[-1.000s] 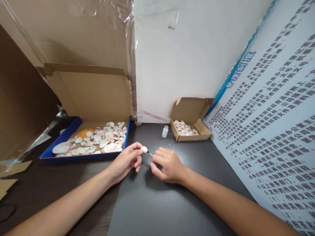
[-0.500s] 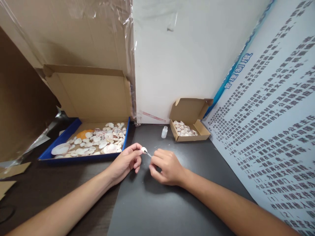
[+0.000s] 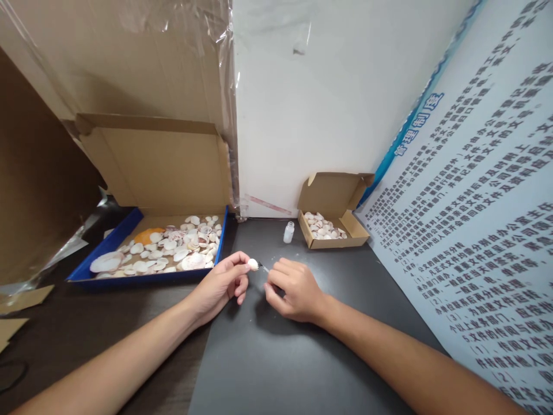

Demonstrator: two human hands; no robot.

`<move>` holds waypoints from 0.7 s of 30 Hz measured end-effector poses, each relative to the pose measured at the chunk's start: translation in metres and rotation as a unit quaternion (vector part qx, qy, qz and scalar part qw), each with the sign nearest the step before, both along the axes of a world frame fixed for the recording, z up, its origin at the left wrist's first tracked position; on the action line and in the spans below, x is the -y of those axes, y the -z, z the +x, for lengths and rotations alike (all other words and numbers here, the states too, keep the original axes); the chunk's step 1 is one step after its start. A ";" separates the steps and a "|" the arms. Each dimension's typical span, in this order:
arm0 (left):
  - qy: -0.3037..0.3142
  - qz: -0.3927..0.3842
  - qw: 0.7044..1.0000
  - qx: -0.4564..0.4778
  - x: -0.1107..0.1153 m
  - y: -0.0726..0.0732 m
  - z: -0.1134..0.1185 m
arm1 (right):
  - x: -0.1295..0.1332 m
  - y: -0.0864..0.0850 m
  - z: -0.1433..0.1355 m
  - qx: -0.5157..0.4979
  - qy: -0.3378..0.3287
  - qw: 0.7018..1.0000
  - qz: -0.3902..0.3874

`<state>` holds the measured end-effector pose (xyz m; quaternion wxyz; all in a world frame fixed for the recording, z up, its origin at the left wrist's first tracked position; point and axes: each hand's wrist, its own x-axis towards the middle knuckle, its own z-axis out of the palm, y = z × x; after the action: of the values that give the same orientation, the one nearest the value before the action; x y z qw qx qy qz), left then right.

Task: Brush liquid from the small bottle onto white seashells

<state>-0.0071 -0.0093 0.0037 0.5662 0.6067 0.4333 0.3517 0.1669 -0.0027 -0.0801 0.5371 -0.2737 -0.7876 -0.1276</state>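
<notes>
Between thumb and forefinger, my left hand [image 3: 224,282] pinches a small white seashell [image 3: 253,264] above the dark mat. My right hand [image 3: 296,290] is closed around the thin handle of a small brush [image 3: 263,267], whose dark bristles point at the shell's right edge. Whether the bristle tip touches the shell I cannot tell. Behind the hands stands a small uncapped glass bottle [image 3: 288,233] with whitish contents.
At left, an open blue-edged cardboard box [image 3: 149,281] holds many shells and something orange. A smaller open cardboard box [image 3: 337,242] with shells stands at the back right. A printed board [image 3: 466,230] leans along the right side; a white panel [image 3: 276,115] rises behind.
My right hand has shifted slightly right and up, drawing the brush from over the shell's face to its right edge. My left hand and the shell have stayed in place.
</notes>
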 end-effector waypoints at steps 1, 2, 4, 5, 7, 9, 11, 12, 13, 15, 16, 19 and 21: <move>0.000 -0.001 1.000 -0.001 0.000 0.000 0.000 | 0.000 0.000 0.000 0.003 -0.008 1.000 0.009; 0.000 -0.001 1.000 -0.001 0.000 0.000 0.000 | 0.001 0.000 0.000 0.011 -0.018 1.000 0.017; 0.001 -0.002 1.000 0.000 0.000 0.000 0.000 | 0.001 0.000 0.000 0.024 -0.027 0.999 0.020; 0.000 -0.001 1.000 0.001 0.000 0.000 0.001 | 0.001 0.000 -0.001 0.024 -0.022 0.999 0.015; -0.002 0.000 1.000 0.004 0.000 0.000 0.001 | 0.001 0.000 0.000 0.007 -0.002 1.000 0.000; -0.004 0.000 1.000 0.007 0.001 0.000 0.001 | 0.001 0.000 0.000 -0.004 0.008 1.000 -0.002; -0.002 -0.002 1.000 0.007 0.001 0.000 0.001 | 0.001 0.001 0.000 0.007 -0.002 1.000 0.008; -0.002 -0.002 1.000 0.007 0.001 0.000 0.001 | 0.001 0.001 0.000 0.016 -0.007 1.000 0.011; -0.003 -0.002 1.000 0.007 0.001 0.000 0.001 | 0.001 0.001 0.000 0.022 -0.008 1.000 0.010; -0.005 -0.001 1.000 0.008 0.001 0.000 0.001 | 0.001 0.001 -0.001 0.018 0.002 1.000 -0.001; -0.006 -0.001 1.000 0.009 0.001 0.000 0.001 | 0.001 0.001 -0.001 0.009 0.009 1.000 -0.007; -0.006 -0.002 1.000 0.006 0.001 0.000 0.001 | 0.001 0.001 -0.001 -0.001 0.005 1.000 0.001; -0.007 -0.002 1.000 0.003 0.001 -0.001 0.001 | 0.002 0.001 -0.001 0.011 -0.009 1.000 0.012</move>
<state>-0.0060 -0.0099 0.0042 0.5662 0.6011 0.4369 0.3567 0.1659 -0.0043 -0.0807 0.5332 -0.2586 -0.7941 -0.1351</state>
